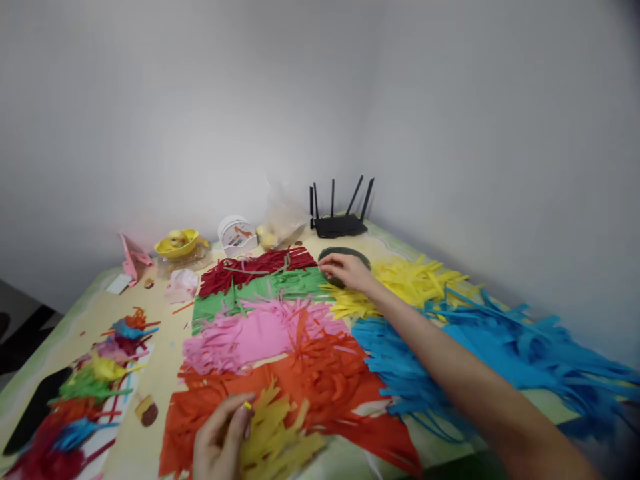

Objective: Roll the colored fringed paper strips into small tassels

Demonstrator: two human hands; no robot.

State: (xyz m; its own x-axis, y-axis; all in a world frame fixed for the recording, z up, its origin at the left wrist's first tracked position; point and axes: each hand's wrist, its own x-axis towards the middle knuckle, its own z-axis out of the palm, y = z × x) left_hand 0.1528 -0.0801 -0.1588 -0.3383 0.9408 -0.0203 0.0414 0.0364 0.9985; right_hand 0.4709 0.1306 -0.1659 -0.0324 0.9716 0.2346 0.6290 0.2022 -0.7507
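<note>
The left hand (225, 433) pinched a mustard-yellow fringed piece (283, 433) between thumb and fingers at the near centre of the table (173, 333), over the orange-red fringed paper (325, 373). The right hand (347, 270) was over a dark round dish (345, 251), fingertips drawn together, though whether they gripped anything could not be told. Pink fringed paper (265, 333) lay between the hands, blue fringed paper (410, 360) to the right, the black router (341, 225) beyond.

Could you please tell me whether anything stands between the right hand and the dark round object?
Nothing visible does: in this view the right hand overlaps the dark round object, though I cannot tell whether they touch. The bright yellow strips lie beside it, not across the hand's way.
</note>
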